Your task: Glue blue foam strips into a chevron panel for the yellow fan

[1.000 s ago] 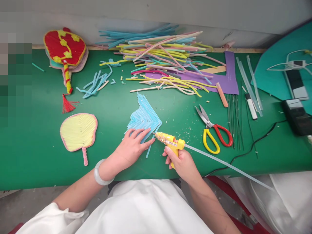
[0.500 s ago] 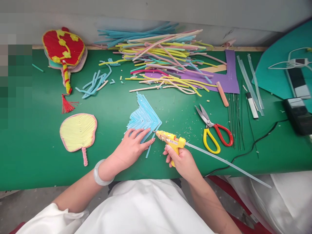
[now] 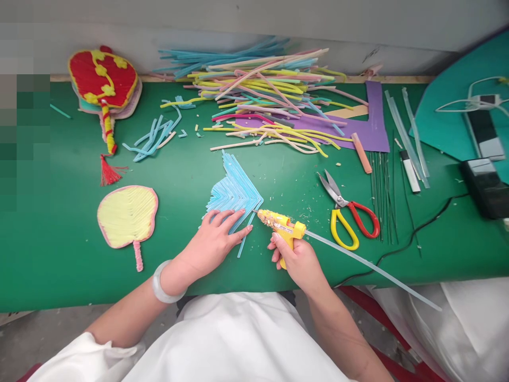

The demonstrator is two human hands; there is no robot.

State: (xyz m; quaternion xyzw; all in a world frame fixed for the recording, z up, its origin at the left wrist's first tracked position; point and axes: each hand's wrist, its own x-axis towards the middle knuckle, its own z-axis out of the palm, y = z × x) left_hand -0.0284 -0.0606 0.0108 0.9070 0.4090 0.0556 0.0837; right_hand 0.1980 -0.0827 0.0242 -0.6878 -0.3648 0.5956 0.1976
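Note:
My left hand point(image 3: 217, 236) lies with fingers spread over the lower edge of a light-blue piece point(image 3: 235, 185) made of pipe cleaners laid side by side in a V pattern. Beneath its fingertips a loose blue pipe cleaner point(image 3: 240, 249) sticks out toward me. In my right hand point(image 3: 294, 257) is a yellow hot glue gun point(image 3: 283, 225), gripped by its handle. A long clear glue stick point(image 3: 374, 268) runs out of its back. The metal nozzle points left, close to the right corner of the blue piece; whether it touches is too small to tell.
Scissors point(image 3: 342, 204) with red and yellow handles lie to the right, near dark wires point(image 3: 384, 201) and a black cord point(image 3: 413, 231). Coloured pipe cleaners point(image 3: 254, 85) are heaped at the back. At left are a yellow fan point(image 3: 127, 217) and a red fan point(image 3: 101, 79).
My right hand has shifted the glue gun slightly right and up, along the edge of the blue piece. My left hand stays in place.

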